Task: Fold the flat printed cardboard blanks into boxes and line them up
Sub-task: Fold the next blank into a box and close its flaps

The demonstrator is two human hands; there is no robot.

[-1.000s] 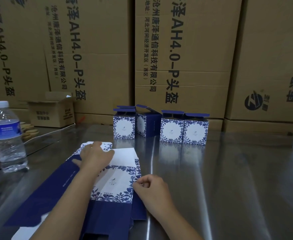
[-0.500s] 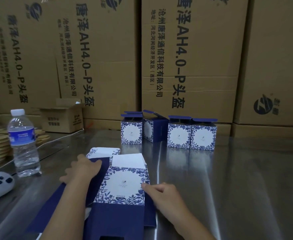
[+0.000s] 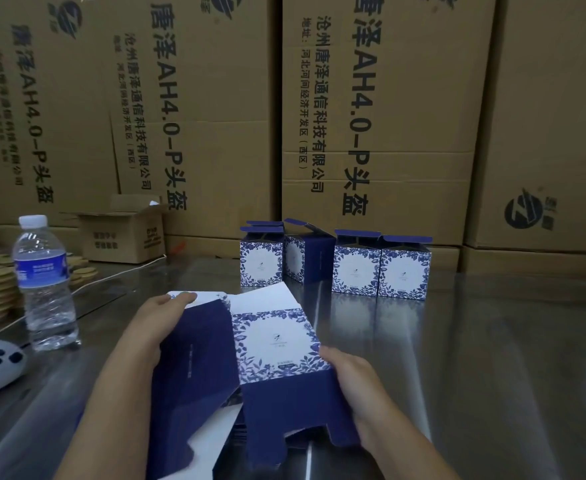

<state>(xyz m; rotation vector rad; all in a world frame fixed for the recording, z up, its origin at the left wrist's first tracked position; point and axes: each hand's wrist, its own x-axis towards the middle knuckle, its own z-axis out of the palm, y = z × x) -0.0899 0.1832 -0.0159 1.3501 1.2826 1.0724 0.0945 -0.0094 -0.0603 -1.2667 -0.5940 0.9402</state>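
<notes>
While our left hand (image 3: pixel 154 325) curls its fingers round the left panel of the cardboard blank (image 3: pixel 277 342), our right hand (image 3: pixel 353 382) grips its right edge, near us; four folded boxes (image 3: pixel 355 268) stand farther back.

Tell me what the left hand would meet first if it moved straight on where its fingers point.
The left hand grips the blue floral cardboard blank at its white flap; beyond that, probably the leftmost folded floral box, though depth is unclear.
</notes>
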